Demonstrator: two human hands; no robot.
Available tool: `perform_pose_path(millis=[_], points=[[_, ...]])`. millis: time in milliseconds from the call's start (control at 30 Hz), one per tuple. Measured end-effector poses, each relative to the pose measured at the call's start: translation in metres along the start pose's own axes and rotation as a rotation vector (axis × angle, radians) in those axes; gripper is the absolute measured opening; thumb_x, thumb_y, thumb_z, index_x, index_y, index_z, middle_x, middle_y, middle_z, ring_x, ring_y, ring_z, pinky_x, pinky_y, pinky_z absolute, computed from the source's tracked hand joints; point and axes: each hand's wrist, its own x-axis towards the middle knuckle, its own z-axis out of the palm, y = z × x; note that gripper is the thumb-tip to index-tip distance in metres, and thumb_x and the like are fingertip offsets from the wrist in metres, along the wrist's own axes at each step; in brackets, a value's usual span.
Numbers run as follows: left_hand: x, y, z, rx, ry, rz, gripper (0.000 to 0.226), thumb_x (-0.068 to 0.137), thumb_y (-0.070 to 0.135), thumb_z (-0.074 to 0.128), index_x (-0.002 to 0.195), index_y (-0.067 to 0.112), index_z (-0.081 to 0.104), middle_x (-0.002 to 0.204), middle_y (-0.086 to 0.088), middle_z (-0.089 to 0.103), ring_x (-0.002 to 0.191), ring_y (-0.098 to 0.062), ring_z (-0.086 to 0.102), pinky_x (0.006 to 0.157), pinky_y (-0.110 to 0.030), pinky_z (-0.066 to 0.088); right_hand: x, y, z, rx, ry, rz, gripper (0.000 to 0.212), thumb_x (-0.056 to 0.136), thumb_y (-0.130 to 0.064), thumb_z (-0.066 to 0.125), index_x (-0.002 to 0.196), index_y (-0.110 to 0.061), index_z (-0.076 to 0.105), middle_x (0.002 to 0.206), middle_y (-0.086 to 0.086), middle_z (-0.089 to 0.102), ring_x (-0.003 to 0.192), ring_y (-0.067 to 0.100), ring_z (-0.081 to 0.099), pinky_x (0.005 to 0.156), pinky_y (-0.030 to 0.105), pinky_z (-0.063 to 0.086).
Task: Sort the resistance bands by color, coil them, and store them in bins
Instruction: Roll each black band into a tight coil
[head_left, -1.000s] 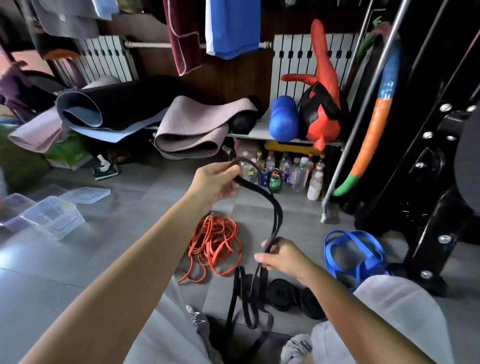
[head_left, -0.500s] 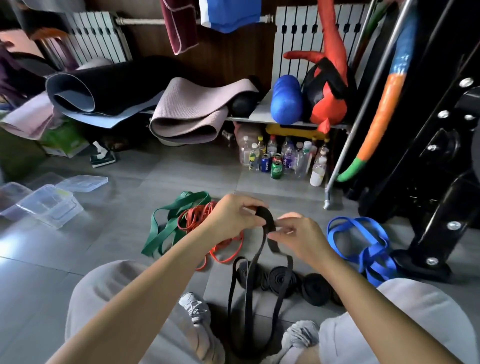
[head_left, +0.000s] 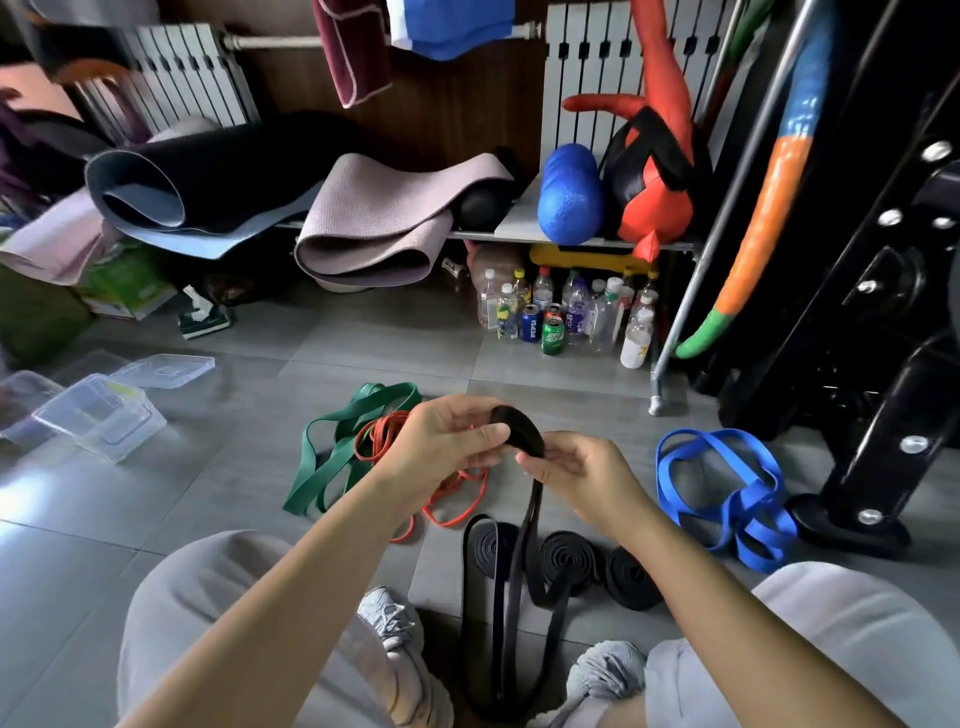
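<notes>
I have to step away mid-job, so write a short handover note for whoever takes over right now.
Hands: left hand and right hand both pinch the folded top of a black band; the rest of it hangs to the floor.
Done: three black coils lie on the floor ahead.
Left: coil this band. Green bands, orange bands and blue bands lie loose. The clear bins, far left, show no bands inside.

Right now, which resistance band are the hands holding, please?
The uncoiled black band, in the left hand and right hand; green band, orange bands, blue bands lie on the floor.
</notes>
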Motion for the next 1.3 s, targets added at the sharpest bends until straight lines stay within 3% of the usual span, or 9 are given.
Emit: perform_pose_path(millis=[167,267,400,567,667,867,1100,1233,1300], points=[[0.002,0.003,-0.004,0.978,0.071,0.248,0.040,0.082,0.016,0.071,0.120,0.019,0.061,0.107,0.001,0.050,0.091,-0.019,0.058,0.079,-0.016,0.043,0.002,-0.001,-0.017,-0.468,-0.038,0.030,0.010,0.086,-0.024,0.066,0.094,-0.023,0.070,0.078,-0.003,0.068,0.077,0.018,0.062,0.073,0.034,0.048],[0.000,0.002,0.008,1.217,-0.007,0.514,0.063,0.076,0.018,0.074,0.134,0.020,0.049,0.119,-0.003,0.046,0.105,-0.019,0.050,0.090,-0.028,0.041,0.004,-0.004,-0.019,-0.812,-0.129,-0.017,0.017,0.088,-0.035,0.057,0.100,-0.026,0.065,0.070,-0.014,0.049,0.075,0.014,0.049,0.063,0.030,0.038],[0.007,0.005,0.023,1.419,-0.202,0.316,0.040,0.081,0.027,0.067,0.119,0.021,0.058,0.111,-0.002,0.051,0.102,-0.023,0.053,0.087,-0.040,0.047,0.007,-0.019,-0.019,-0.851,-0.172,-0.015,0.005,0.087,-0.031,0.056,0.083,-0.029,0.059,0.076,-0.006,0.054,0.076,0.018,0.052,0.065,0.035,0.043],[0.009,-0.001,0.024,1.160,-0.101,0.268,0.016,0.078,0.023,0.065,0.092,0.018,0.067,0.081,0.004,0.049,0.082,-0.022,0.057,0.064,-0.024,0.036,0.001,-0.022,-0.024,-0.559,-0.103,-0.070,0.006,0.081,-0.021,0.070,0.086,-0.023,0.066,0.078,-0.002,0.066,0.073,0.013,0.059,0.069,0.028,0.045],[0.007,0.000,0.019,0.964,-0.018,0.220,0.010,0.072,0.024,0.071,0.082,0.027,0.068,0.064,0.015,0.053,0.061,-0.002,0.052,0.052,-0.010,0.033,-0.003,-0.015,-0.026,-0.311,-0.023,-0.003,0.026,0.075,-0.019,0.077,0.088,-0.034,0.059,0.080,-0.008,0.068,0.074,0.003,0.062,0.070,0.019,0.049],[-0.001,0.001,0.008,0.403,-0.028,0.028,0.026,0.073,0.005,0.077,0.078,0.030,0.073,0.067,0.016,0.069,0.062,0.001,0.063,0.067,-0.017,0.053,-0.010,0.003,-0.022,-0.108,0.010,0.044,0.030,0.075,-0.010,0.077,0.088,-0.035,0.069,0.080,-0.021,0.072,0.079,-0.003,0.065,0.084,0.015,0.049],[-0.004,-0.013,0.015,-0.439,-0.110,-0.112,0.019,0.071,0.006,0.065,0.082,0.014,0.077,0.078,-0.005,0.071,0.069,-0.011,0.069,0.066,-0.019,0.056,-0.009,0.001,-0.002,0.167,0.066,-0.029,0.025,0.076,0.000,0.071,0.087,-0.022,0.074,0.076,-0.014,0.073,0.074,-0.002,0.067,0.070,0.008,0.048],[-0.006,-0.017,0.018,-0.356,-0.069,-0.155,0.015,0.077,0.001,0.064,0.087,0.010,0.072,0.084,-0.011,0.068,0.069,-0.014,0.066,0.069,-0.022,0.056,-0.010,-0.004,-0.007,0.030,0.062,-0.051,0.029,0.077,-0.007,0.074,0.077,-0.036,0.073,0.081,-0.010,0.074,0.077,0.003,0.068,0.075,0.017,0.051],[-0.003,-0.010,0.014,0.221,-0.013,-0.022,0.022,0.082,0.003,0.068,0.102,0.012,0.065,0.095,-0.009,0.065,0.076,-0.019,0.064,0.074,-0.028,0.053,-0.009,-0.007,-0.010,-0.106,0.050,-0.017,0.022,0.078,-0.010,0.074,0.080,-0.032,0.072,0.083,0.000,0.074,0.080,0.013,0.068,0.082,0.033,0.054]])
